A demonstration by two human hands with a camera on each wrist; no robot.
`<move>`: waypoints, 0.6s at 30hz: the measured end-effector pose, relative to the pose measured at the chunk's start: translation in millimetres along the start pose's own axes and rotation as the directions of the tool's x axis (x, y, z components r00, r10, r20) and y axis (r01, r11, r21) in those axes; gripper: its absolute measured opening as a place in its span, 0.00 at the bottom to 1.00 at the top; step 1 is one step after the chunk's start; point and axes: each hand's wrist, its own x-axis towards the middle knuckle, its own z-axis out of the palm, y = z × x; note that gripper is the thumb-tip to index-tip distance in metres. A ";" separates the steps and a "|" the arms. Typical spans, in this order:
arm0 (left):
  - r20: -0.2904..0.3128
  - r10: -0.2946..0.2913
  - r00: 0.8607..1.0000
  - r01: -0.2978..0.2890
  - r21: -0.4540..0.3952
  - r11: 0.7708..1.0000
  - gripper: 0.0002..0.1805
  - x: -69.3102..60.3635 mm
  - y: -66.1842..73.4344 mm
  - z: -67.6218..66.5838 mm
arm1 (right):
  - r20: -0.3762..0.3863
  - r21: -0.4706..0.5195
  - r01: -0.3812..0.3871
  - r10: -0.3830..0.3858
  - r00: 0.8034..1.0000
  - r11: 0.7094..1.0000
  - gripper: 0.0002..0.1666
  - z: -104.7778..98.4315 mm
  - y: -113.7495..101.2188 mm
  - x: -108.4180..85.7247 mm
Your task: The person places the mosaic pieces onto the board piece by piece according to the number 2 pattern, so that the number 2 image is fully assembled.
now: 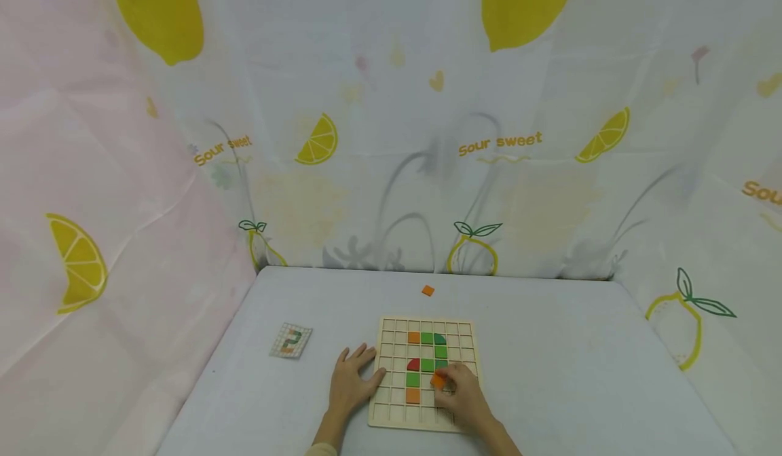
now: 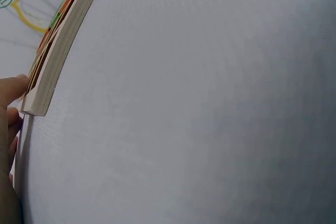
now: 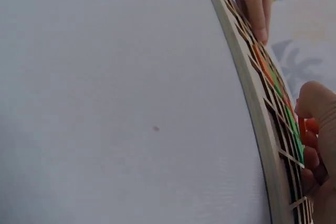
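A wooden grid board (image 1: 396,412) lies on the table with green, orange and red tiles set in some of its squares. My right hand (image 1: 464,398) pinches an orange tile (image 1: 438,380) between thumb and fingers, over the right half of the board. In the right wrist view the edge of that orange tile (image 3: 302,129) shows at the fingertips. My left hand (image 1: 353,383) rests at the board's left edge, its fingers spread and relaxed, the thumb touching the rim. A red quarter-round tile (image 1: 413,364) sits beside a green tile (image 1: 427,366) in the grid.
One loose orange tile (image 1: 428,291) lies on the table behind the board. To the left is a small pattern card (image 1: 291,340) with a grid and coloured shapes. A lemon-printed cloth (image 1: 379,205) hangs behind the white table (image 1: 580,374) and along both sides.
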 end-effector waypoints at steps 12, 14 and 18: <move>0.010 -0.014 1.000 0.014 -0.019 1.000 0.21 0.3 1.1 -0.5 | -0.037 -0.180 0.268 -0.279 0.960 0.946 0.16 11.6 0.7 -12.6; 0.012 -0.015 1.000 0.015 -0.021 1.000 0.21 0.6 1.5 -1.0 | -0.057 -0.197 0.323 -0.340 0.939 0.926 0.15 12.3 1.2 -12.5; 0.017 -0.020 1.000 0.020 -0.022 1.000 0.21 1.0 2.4 -1.7 | -0.093 -0.217 0.356 -0.382 0.920 0.909 0.12 16.3 1.5 -15.8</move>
